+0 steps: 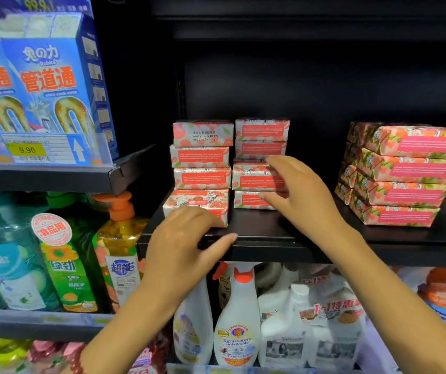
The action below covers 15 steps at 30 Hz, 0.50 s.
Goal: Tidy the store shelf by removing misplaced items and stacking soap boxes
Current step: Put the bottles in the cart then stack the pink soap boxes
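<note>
Two stacks of red-and-white pomegranate soap boxes stand side by side on the black shelf (257, 240). The left stack (201, 155) has its bottom box (197, 203) sticking out toward the front and slightly askew. My left hand (186, 244) rests with fingers spread on that box's front corner and the shelf edge. My right hand (297, 193) lies flat against the front right of the right stack (259, 147), its fingers apart and touching the two lower boxes. Neither hand grips a box.
A taller stack of pink-labelled soap boxes (405, 174) sits at the shelf's right. Blue drain-cleaner boxes (46, 85) fill the upper left shelf. Dish-soap bottles (62, 263) stand lower left, spray bottles (238, 317) below the soap shelf.
</note>
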### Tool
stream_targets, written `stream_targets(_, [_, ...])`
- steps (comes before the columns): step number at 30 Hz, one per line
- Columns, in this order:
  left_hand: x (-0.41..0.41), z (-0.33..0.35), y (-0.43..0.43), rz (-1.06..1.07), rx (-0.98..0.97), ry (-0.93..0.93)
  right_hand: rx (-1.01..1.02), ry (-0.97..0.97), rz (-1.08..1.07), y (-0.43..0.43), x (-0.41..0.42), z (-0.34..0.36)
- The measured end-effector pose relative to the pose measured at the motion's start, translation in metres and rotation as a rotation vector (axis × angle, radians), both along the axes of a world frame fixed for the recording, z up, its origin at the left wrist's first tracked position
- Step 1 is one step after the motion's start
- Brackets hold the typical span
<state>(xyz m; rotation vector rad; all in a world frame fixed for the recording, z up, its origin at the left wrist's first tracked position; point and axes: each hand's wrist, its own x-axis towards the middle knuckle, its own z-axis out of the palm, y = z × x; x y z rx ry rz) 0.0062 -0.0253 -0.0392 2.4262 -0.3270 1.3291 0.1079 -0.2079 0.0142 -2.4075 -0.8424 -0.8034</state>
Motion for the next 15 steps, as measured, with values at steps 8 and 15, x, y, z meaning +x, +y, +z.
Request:
stream_targets(8, [0.002,-0.009,-0.003,-0.029,-0.045,0.041,-0.140,-0.157,-0.100,0.006,0.006,-0.006])
stream_targets(15, [-0.005,0.004,-0.006,-0.152,-0.353,0.132,0.125,-0.362,0.082,-0.013,-0.010,-0.015])
